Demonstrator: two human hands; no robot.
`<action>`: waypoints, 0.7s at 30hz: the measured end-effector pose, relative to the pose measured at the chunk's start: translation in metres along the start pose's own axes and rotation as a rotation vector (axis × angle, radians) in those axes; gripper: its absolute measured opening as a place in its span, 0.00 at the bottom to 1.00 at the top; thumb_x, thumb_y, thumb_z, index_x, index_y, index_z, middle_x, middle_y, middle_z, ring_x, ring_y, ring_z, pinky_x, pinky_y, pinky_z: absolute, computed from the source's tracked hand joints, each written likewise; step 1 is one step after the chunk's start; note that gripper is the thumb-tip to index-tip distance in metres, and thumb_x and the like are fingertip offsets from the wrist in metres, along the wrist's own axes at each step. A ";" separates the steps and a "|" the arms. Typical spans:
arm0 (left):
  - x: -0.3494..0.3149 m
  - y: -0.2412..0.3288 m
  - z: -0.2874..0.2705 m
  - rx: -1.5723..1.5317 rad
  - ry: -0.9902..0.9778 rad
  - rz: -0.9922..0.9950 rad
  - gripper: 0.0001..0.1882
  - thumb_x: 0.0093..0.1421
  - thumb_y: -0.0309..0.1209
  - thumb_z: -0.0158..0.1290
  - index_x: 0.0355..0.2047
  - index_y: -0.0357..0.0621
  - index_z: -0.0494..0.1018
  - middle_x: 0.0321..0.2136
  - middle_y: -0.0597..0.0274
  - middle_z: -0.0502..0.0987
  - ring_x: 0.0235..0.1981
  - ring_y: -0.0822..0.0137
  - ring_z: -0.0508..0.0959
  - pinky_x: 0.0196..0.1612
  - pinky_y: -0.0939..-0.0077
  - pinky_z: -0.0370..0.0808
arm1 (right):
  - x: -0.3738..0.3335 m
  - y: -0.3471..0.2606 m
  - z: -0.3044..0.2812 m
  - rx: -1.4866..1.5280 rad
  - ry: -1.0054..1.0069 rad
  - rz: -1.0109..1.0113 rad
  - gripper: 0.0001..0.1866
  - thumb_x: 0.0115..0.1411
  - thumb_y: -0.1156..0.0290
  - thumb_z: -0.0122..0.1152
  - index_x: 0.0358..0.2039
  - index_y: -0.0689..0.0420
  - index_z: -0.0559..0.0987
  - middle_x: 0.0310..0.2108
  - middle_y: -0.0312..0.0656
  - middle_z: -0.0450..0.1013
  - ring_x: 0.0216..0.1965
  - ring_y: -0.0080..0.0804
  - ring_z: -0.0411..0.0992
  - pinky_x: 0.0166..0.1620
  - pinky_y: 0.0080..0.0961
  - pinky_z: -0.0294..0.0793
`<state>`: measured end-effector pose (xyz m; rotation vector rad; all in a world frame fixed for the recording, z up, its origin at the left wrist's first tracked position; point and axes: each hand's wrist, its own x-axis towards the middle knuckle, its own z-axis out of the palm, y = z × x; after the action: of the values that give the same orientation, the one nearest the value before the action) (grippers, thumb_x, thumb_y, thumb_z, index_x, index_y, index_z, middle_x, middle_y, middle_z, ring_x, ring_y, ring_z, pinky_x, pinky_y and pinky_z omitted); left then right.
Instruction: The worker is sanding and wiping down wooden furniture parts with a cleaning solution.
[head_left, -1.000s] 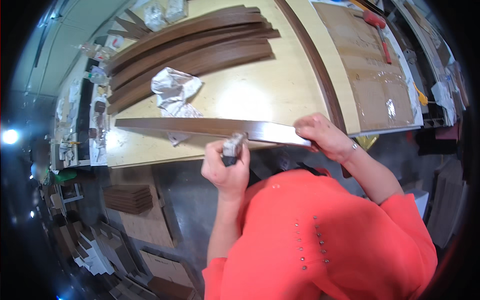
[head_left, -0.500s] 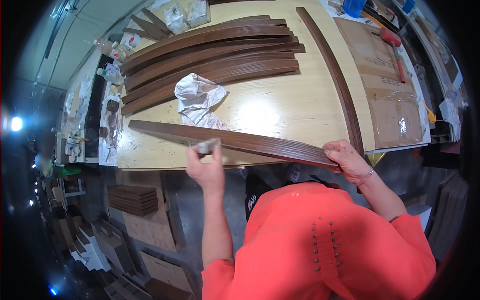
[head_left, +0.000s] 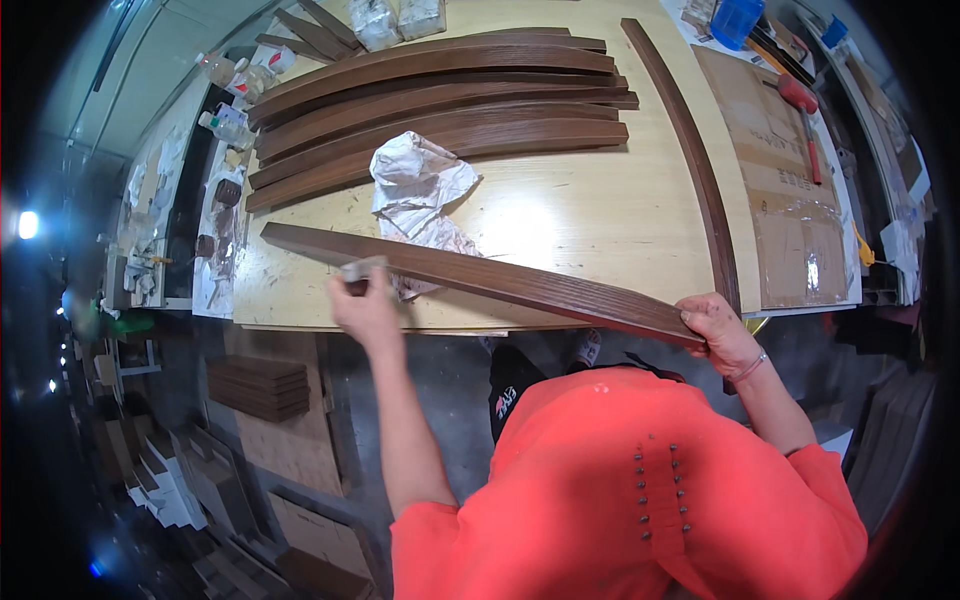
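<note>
A long dark brown wooden strip [head_left: 500, 288] slants across the near side of the table, its far-left end lying on the top. Around its near right end, my right hand [head_left: 722, 332] is closed, thumb on the upper face. My left hand [head_left: 368, 312] pinches a small greyish-white pad [head_left: 364, 268] against the strip's near edge, towards the left end; the pad's exact kind is blurred. Just beyond the strip lies a crumpled white cloth [head_left: 420, 190] with reddish-brown stains.
Several brown strips [head_left: 440, 140] lie side by side at the back left. Another curved strip [head_left: 685, 140] runs along the table's [head_left: 580, 220] right side. Further right are flattened cardboard [head_left: 790, 230] and a red mallet [head_left: 798, 95]. Bottles [head_left: 230, 130] stand at the left; stacked boards [head_left: 258, 388] sit below.
My left hand has slid leftwards along the strip with the pad. My right hand still grips the end. The whole view has shifted slightly.
</note>
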<state>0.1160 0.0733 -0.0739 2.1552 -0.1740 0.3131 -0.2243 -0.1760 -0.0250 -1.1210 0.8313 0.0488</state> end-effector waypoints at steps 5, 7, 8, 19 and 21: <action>-0.100 0.054 -0.006 -0.254 -0.364 0.188 0.15 0.46 0.24 0.65 0.32 0.37 0.73 0.27 0.63 0.77 0.32 0.74 0.76 0.39 0.77 0.73 | 0.009 -0.008 -0.001 -0.015 0.022 0.002 0.11 0.58 0.66 0.53 0.21 0.58 0.72 0.14 0.29 0.63 0.14 0.14 0.57 0.16 0.15 0.53; -0.087 0.045 -0.015 -0.245 -0.253 0.257 0.15 0.43 0.20 0.62 0.33 0.38 0.73 0.29 0.57 0.77 0.29 0.65 0.77 0.35 0.74 0.73 | 0.014 -0.005 -0.005 -0.025 0.009 -0.018 0.11 0.58 0.67 0.54 0.21 0.57 0.72 0.15 0.29 0.63 0.14 0.14 0.58 0.16 0.15 0.54; -0.069 0.030 -0.020 -0.222 -0.192 0.249 0.15 0.43 0.18 0.60 0.34 0.37 0.73 0.30 0.56 0.76 0.30 0.64 0.77 0.35 0.74 0.73 | 0.017 -0.003 -0.008 -0.031 0.005 -0.036 0.11 0.57 0.67 0.54 0.21 0.57 0.71 0.15 0.30 0.63 0.14 0.15 0.58 0.16 0.15 0.54; 0.189 -0.183 -0.105 0.794 0.032 0.267 0.15 0.50 0.19 0.51 0.37 0.48 0.75 0.38 0.58 0.73 0.39 0.54 0.75 0.39 0.61 0.73 | 0.014 0.012 -0.021 0.028 0.214 -0.029 0.10 0.54 0.65 0.58 0.26 0.58 0.72 0.16 0.32 0.64 0.12 0.19 0.61 0.14 0.17 0.58; 0.220 -0.199 -0.111 0.848 0.015 0.268 0.14 0.51 0.19 0.51 0.37 0.48 0.75 0.38 0.58 0.72 0.40 0.54 0.75 0.39 0.61 0.73 | 0.011 0.009 -0.011 0.146 0.533 0.009 0.11 0.53 0.65 0.60 0.30 0.60 0.73 0.18 0.34 0.66 0.12 0.20 0.62 0.14 0.19 0.60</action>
<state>0.3568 0.2760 -0.1072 2.9692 -0.3733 0.6435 -0.2266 -0.1844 -0.0410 -1.0025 1.2911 -0.3115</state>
